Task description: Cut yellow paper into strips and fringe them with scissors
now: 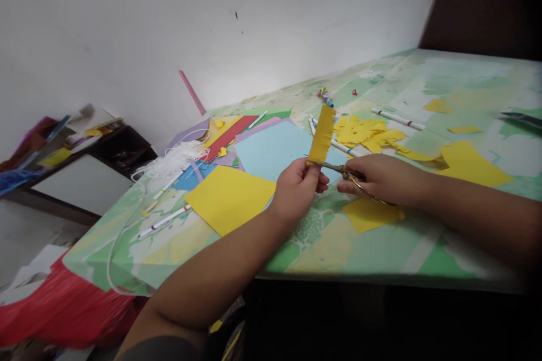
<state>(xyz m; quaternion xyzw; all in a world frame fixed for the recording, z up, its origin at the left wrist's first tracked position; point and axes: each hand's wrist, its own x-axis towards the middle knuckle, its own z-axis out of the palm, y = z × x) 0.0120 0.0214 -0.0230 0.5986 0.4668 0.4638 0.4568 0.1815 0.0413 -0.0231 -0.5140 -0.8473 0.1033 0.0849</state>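
My left hand (298, 189) pinches the lower end of a yellow paper strip (323, 134), which stands upright with small cuts along its right edge. My right hand (375, 177) is closed around the handles of gold scissors (349, 174), their blades at the strip's lower end by my left fingertips. Behind the hands lies a pile of fringed yellow paper pieces (362, 132). A yellow sheet (228, 198) rests to the left of my left hand, and a smaller yellow piece (372, 213) lies beneath my right hand.
The patterned tablecloth (322, 248) also bears a light blue sheet (271, 149), white string (178, 158), a marker (398, 119), and a yellow sheet (474, 163) near my right forearm. A shelf (68, 180) stands at the left, with a red bag (71, 307) below.
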